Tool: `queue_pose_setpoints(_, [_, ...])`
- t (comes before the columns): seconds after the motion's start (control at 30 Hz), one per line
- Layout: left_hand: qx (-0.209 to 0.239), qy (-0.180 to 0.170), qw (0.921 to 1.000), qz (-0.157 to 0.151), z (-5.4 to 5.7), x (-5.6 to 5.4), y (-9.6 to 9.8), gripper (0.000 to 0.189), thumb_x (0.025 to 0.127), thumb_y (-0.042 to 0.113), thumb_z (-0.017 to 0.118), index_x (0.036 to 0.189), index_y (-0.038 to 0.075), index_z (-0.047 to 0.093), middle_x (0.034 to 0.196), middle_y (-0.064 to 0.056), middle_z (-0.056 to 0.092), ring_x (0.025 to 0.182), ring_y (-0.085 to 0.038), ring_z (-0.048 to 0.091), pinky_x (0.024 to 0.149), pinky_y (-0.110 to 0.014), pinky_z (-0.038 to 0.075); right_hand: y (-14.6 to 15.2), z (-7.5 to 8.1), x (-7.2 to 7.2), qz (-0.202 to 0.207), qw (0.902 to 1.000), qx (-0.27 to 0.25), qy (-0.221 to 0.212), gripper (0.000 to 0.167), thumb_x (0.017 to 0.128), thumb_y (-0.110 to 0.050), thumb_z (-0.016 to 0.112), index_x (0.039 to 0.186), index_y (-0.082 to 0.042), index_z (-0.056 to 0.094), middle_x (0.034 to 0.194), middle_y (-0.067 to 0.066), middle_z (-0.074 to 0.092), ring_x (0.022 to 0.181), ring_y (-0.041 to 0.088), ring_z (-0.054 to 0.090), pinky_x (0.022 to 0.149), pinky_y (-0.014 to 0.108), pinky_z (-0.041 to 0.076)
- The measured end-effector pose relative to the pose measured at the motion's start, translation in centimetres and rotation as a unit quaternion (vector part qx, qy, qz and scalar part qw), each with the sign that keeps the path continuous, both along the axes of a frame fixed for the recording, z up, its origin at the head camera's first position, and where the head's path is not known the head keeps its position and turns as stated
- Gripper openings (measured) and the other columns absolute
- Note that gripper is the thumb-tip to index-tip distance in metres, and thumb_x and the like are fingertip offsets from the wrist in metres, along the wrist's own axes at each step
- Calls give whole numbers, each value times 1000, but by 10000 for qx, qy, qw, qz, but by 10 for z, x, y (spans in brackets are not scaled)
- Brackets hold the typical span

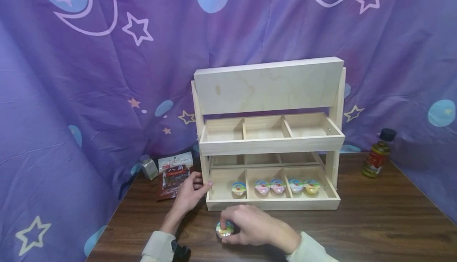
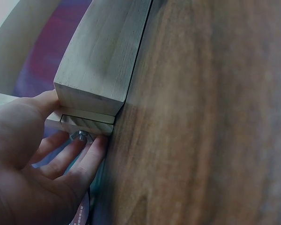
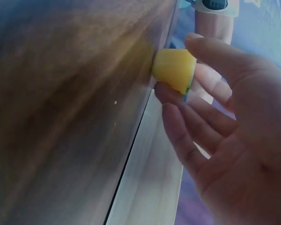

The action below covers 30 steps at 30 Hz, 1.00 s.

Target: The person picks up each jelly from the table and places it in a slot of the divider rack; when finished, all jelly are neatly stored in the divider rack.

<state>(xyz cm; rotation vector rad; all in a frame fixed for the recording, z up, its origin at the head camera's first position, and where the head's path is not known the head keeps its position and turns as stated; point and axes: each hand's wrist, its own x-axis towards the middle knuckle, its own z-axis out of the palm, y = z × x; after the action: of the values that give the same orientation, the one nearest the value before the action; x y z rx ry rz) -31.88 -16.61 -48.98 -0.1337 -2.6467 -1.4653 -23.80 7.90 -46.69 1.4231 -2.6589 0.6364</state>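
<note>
In the head view a light wooden two-tier display rack (image 1: pixel 271 204) stands on the table. My left hand (image 1: pixel 189 194) holds its lower left side; in the left wrist view the thumb lies against the lower tray's corner (image 2: pixel 89 101) and the fingers reach the side post by a wing nut (image 2: pixel 81 135). In front of the rack, my right hand (image 1: pixel 253 224) pinches a small jelly cup (image 1: pixel 225 233) with a printed lid, whose yellow body (image 3: pixel 173 68) shows in the right wrist view. More jelly cups sit in the lower tray: one left (image 1: pixel 239 189), two middle (image 1: pixel 262 187), two right (image 1: pixel 312 187).
Left of the rack are a brown packet (image 1: pixel 173 176) and a small clear jar (image 1: pixel 148 168) with a grey lid. A black-capped oil bottle (image 1: pixel 376 158) stands at the right back. A purple patterned curtain (image 1: pixel 160 75) hangs behind the wooden table (image 1: pixel 385 222).
</note>
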Motion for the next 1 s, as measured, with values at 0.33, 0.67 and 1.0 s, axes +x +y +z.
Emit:
queue_pose_setpoints(0.33, [3, -23, 10000, -16, 0, 0, 0, 47, 99, 36, 80, 131, 5, 65, 124, -19, 77, 110, -33, 77, 91, -44, 68, 4, 13, -22, -57, 9976, -667, 173, 23, 93, -38, 86, 104, -26, 70, 93, -16, 68, 80, 1, 59, 70, 12, 49])
queue_pose_setpoints(0.67, [102, 46, 9999, -130, 1, 2, 0, 49, 98, 36, 81, 130, 3, 64, 123, -20, 77, 109, -33, 77, 89, -43, 68, 15, 23, -56, -376, 9893, -1313, -514, 45, 92, -22, 88, 131, -11, 68, 113, 1, 79, 90, 7, 73, 80, 21, 65])
queue_pose_setpoints(1.0, [148, 38, 9998, -146, 0, 1, -1, 49, 97, 34, 82, 131, 3, 64, 123, -21, 77, 108, -33, 77, 88, -42, 68, 10, 9, -80, -876, 9881, -1254, -191, 49, 87, -21, 92, 130, -11, 73, 122, 4, 79, 102, 16, 75, 92, 31, 64])
